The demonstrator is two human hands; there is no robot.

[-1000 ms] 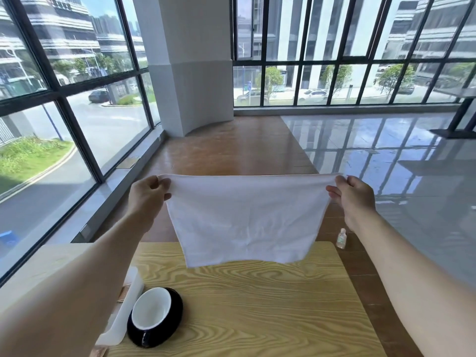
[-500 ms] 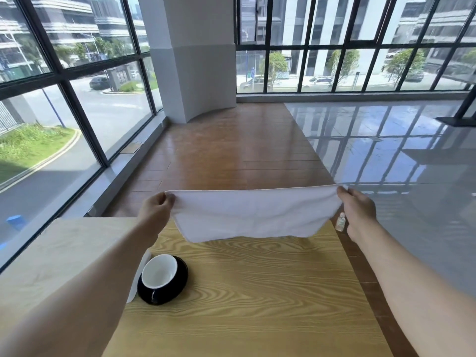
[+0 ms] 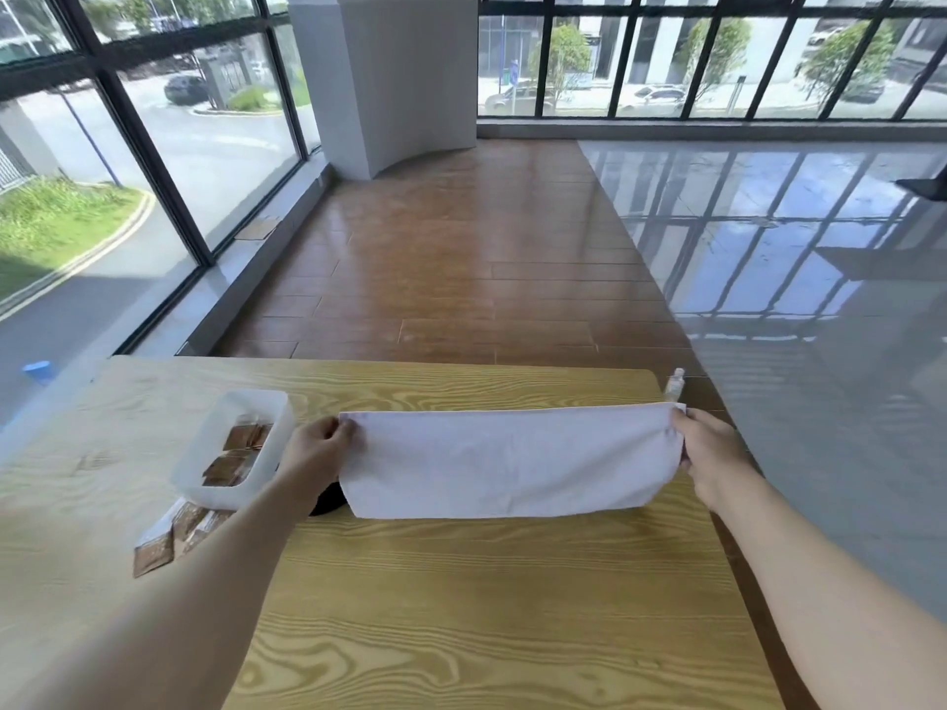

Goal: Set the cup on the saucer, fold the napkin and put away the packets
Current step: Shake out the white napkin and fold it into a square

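A white napkin [image 3: 507,461] stretches flat across the middle of the wooden table [image 3: 487,607], folded into a long strip. My left hand [image 3: 320,450] pinches its left end and my right hand [image 3: 709,453] pinches its right end. Only a black sliver of the saucer [image 3: 328,502] shows under my left wrist; the cup is hidden behind my forearm. A white plastic bin [image 3: 205,453] at the left holds brown packets [image 3: 238,453]. More brown packets [image 3: 174,535] lie on the table just in front of the bin.
A small clear bottle [image 3: 674,386] stands at the table's far right corner, close to my right hand. Beyond the table's far edge is brown wooden floor and glossy grey floor, with tall windows at the left and back.
Both hands have lowered the napkin from the air onto the table, where it lies folded as a strip. The view tilted down, showing the bin and packets and hiding the cup.
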